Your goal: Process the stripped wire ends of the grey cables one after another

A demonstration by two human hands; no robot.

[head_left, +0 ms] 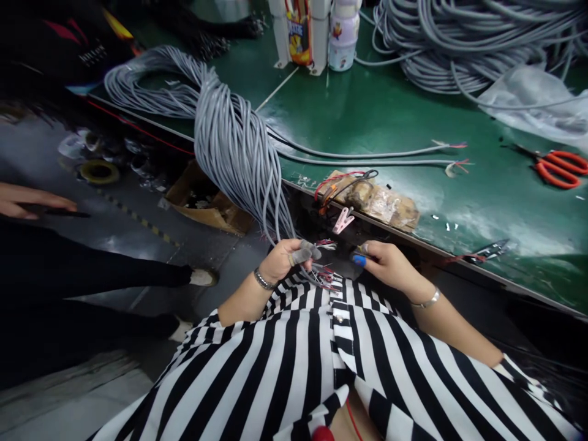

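My left hand (289,256), with grey covers on its fingertips, is closed around a grey cable near its stripped end, where thin coloured wires (327,245) fan out. More stripped cable ends (328,278) hang just below that hand, over my lap. The cables come down from a large looped bundle of grey cable (239,128) that hangs over the table edge. To the right, my right hand (388,263) is closed in a pinch, blue tape on its thumb. A small dark thing shows at its fingertips, too small to name. The two hands are apart.
On the green table (321,116) lie orange-handled scissors (558,168), pliers (491,250), a taped block (381,199) and a pink clip (343,220). A cable coil (436,37) and a bottle (343,37) stand behind. Another person's hand (37,201) is at left.
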